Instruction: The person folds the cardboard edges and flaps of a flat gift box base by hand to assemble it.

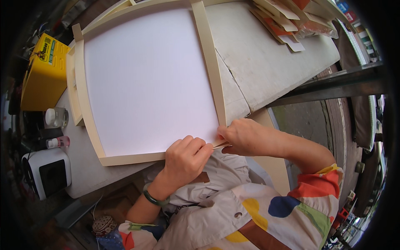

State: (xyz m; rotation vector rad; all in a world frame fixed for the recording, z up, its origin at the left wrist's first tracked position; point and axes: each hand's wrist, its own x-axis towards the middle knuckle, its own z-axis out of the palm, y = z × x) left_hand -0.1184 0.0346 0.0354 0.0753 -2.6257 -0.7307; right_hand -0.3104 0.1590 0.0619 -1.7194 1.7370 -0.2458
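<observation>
A large shallow tray-like box [133, 157] with cream walls and a white inner base lies before me on the worktable, its near right corner at my hands. My left hand [188, 158] is closed over the near wall, left of that corner. At the corner itself, my right hand [242, 137] pinches the cream board where a thin folded flap shows between the two hands. The fingertips partly hide the corner. A tab stands up at the box's far left corner.
A yellow metal case [47, 73], a clear jar [57, 117], a small pink bottle [58, 142] and a white device [47, 173] stand at the left. Folded cardboard pieces [278, 22] lie at the far right. A metal bar [328, 84] runs beyond the table's right edge.
</observation>
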